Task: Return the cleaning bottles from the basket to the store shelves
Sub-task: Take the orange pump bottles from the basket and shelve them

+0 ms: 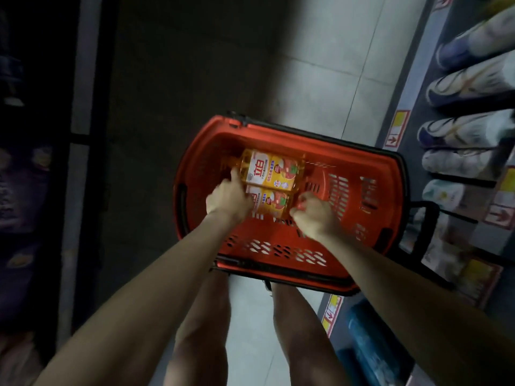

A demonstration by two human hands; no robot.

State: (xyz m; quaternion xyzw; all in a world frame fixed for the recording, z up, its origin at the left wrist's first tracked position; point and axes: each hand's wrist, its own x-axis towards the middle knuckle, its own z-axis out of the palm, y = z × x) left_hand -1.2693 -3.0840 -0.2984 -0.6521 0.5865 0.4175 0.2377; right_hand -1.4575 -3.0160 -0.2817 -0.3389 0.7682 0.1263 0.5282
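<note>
the red basket [362, 174] holds two yellow bottles [271, 170] labelled "立白", at 12 o'clock of the left hand [228, 200] and right hand [313, 215], both gripping the nearer bottle [271, 203].

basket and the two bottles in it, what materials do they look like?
Red basket: looks like moulded rigid plastic, with slotted walls and floor and a smooth, slightly glossy rim; black trim along the edges.

Upper bottle and lower bottle: probably clear plastic, since amber liquid seems to show through at the edges; glossy printed labels, likely film or paper. Blur leaves that open.
</note>
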